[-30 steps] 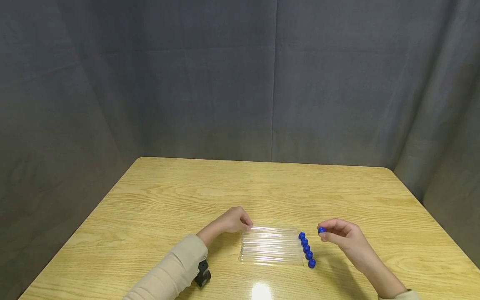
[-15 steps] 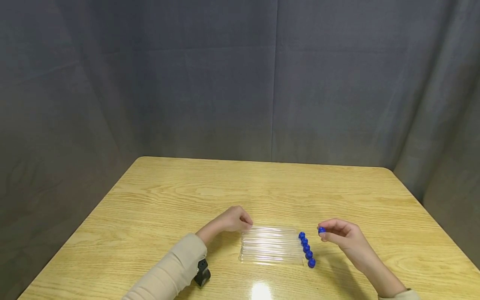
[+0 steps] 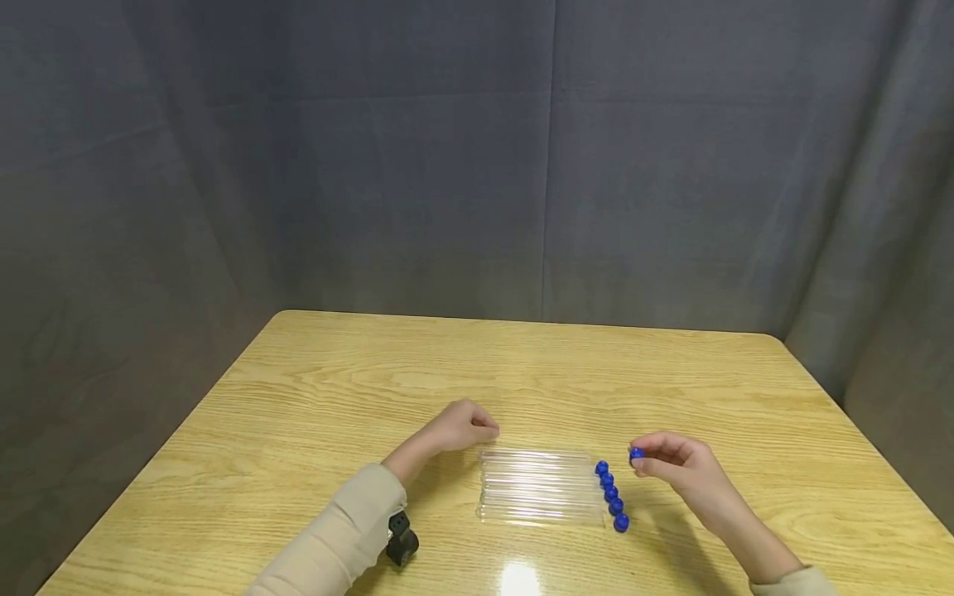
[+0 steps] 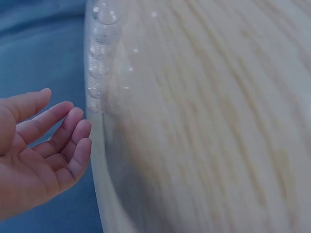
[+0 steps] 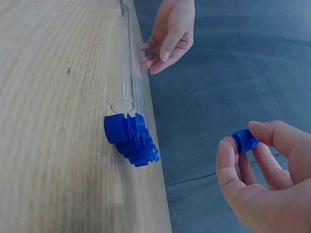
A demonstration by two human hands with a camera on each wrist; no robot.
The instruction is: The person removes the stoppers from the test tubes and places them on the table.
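Observation:
Clear glass test tubes (image 3: pixel 542 487) lie side by side on the table, their rounded ends to the left. Several blue caps (image 3: pixel 611 493) form a slanting row by the tubes' right ends. My right hand (image 3: pixel 689 476) pinches another blue cap (image 5: pixel 245 141) between thumb and fingers, above the table and right of that row. Just beyond the tubes' far left corner is my left hand (image 3: pixel 460 425). In the left wrist view its thumb stands apart from the loosely bent fingers (image 4: pixel 65 141), with nothing between them. The tubes' rounded ends (image 4: pixel 97 68) show near those fingertips.
Everything lies on a wood-grain table (image 3: pixel 335 397) with rounded far corners. Grey curtains (image 3: pixel 410 165) hang behind it and along both sides. A black wrist camera (image 3: pixel 402 540) sits at the left sleeve. Light glares off the table's near part.
My left hand has let go of the farthest tube's left end and moved slightly up and away. The right hand has shifted a little left, still pinching the cap.

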